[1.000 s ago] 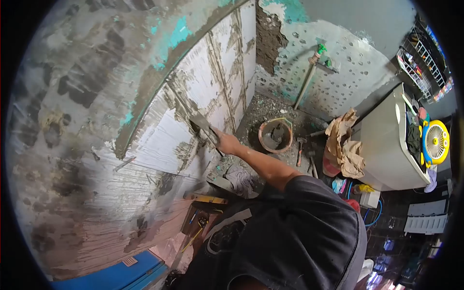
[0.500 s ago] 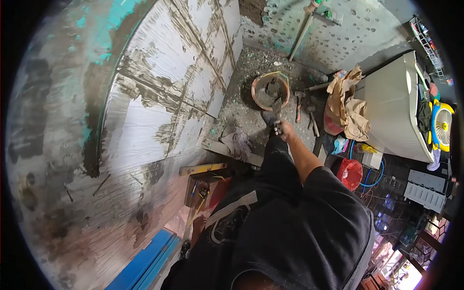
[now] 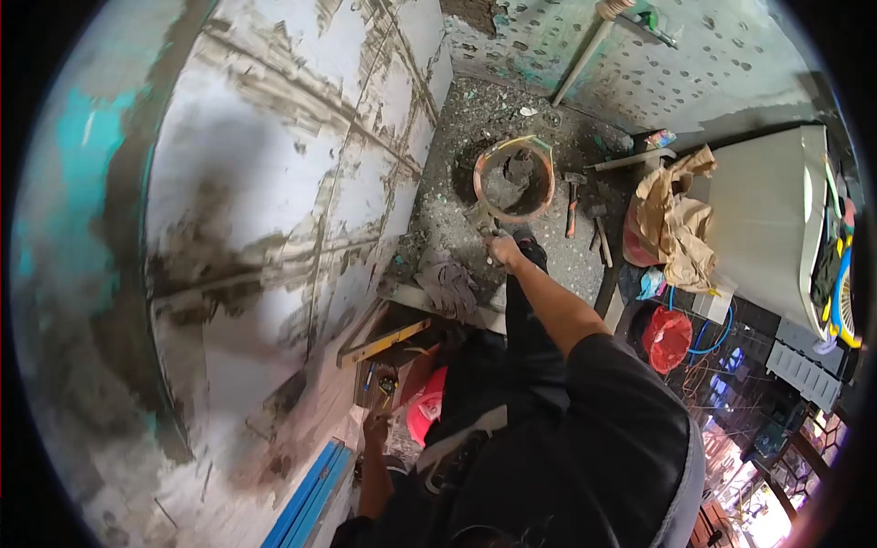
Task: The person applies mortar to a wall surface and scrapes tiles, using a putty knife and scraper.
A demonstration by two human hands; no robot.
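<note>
I count one mortar bucket, two hammers beside it, and one trowel clamped in my right hand fingers; I cannot tell the left hand finger state.

Bright daylight, heavy fisheye warping, dark vignette corners, motion-blurred left side.

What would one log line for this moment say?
right hand: grips trowel beside bucket | left hand: low, near level | wall: tiled, mortar-smeared
</note>
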